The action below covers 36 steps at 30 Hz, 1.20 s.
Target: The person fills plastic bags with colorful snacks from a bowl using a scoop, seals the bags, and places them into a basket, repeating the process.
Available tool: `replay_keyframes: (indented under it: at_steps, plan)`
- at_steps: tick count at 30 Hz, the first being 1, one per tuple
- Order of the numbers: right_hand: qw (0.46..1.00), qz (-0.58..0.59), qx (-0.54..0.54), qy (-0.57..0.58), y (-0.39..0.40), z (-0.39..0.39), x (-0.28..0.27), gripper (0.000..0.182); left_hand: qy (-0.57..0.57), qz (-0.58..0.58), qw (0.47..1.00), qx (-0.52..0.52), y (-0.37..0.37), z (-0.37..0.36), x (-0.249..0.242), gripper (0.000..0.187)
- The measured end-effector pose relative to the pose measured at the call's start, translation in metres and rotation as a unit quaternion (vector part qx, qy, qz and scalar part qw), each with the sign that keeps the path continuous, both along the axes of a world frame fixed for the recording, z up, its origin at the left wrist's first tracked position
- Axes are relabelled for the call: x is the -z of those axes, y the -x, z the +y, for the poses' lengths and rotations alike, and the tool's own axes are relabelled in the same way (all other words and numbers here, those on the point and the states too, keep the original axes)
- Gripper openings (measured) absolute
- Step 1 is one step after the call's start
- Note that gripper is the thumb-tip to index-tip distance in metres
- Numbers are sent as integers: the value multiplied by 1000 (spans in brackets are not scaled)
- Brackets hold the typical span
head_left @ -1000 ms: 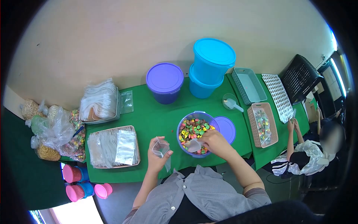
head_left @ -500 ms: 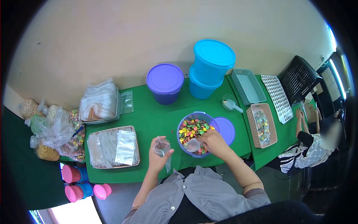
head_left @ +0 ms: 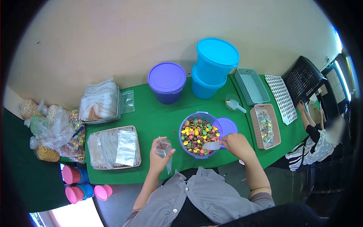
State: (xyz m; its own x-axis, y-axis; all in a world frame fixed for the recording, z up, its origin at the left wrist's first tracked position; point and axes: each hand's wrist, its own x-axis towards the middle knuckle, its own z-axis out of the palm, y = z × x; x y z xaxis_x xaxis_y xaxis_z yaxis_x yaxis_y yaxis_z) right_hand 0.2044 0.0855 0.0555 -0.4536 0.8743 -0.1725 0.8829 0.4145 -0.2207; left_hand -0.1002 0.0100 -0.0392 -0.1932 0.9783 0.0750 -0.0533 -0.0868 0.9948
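Observation:
My left hand (head_left: 159,157) is wrapped round a clear plastic bag (head_left: 163,146) with its mouth spread open, left of the purple tub. My right hand (head_left: 235,145) grips the handle of a small clear scoop (head_left: 211,145), whose bowl rests on the candies at the lower right of the tub. Red, yellow, green and brown round candies (head_left: 197,132) fill the purple tub (head_left: 182,145). The purple lid (head_left: 229,127) lies on the green cloth beside it, partly behind the tub.
Baskets of clear bags (head_left: 126,148) stand at left beside tied snack bags (head_left: 56,128). Behind are a purple bucket (head_left: 166,81) and stacked blue buckets (head_left: 217,56). Right are a second scoop (head_left: 236,106), a pink basket (head_left: 266,126), a grey basket (head_left: 252,87) and another person (head_left: 315,142).
My right hand has moved right and turned, drawing the scoop towards the tub's right rim. My left hand is almost unmoved. The other person's arms have shifted slightly.

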Motion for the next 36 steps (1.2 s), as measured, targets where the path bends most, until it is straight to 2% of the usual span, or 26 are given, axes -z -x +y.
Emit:
replay_keyframes:
  at_steps: [1,5,8,10,14,19,23,25,26,28,35,36]
  plan:
    - [1000,-16,0,15,1,-2,1,25,0,0,1000,1,-1,0,0,56]
    - [998,-41,-49,29,13,-10,5,26,27,0,1000,13,-3,-1,-3,62]
    - [995,-56,-85,2,26,-10,31,26,28,-1,1000,12,-4,-1,-1,60]
    - [987,-64,-135,-62,32,-12,49,23,29,-1,1000,8,-5,-1,0,60]
    - [990,-48,-102,-89,46,-18,77,16,16,-10,1000,3,-9,2,-3,55]
    - [987,-76,-91,-107,49,-16,82,9,22,-6,1000,2,-9,0,-2,54]
    - [989,-63,-68,-119,47,-10,93,9,45,3,999,21,-10,-1,-2,56]
    - [987,-49,-54,-143,46,-5,97,22,45,4,999,26,-9,0,-2,56]
    - [986,-49,-55,-146,44,-2,97,22,39,7,999,31,-9,0,-3,55]
    - [986,-66,-20,-149,41,3,90,10,35,10,999,34,-9,1,-5,55]
    - [988,-74,2,-133,25,18,64,14,40,21,999,9,-6,0,-2,53]
    - [989,-68,-26,-127,27,14,60,16,44,21,999,10,-7,0,-2,54]
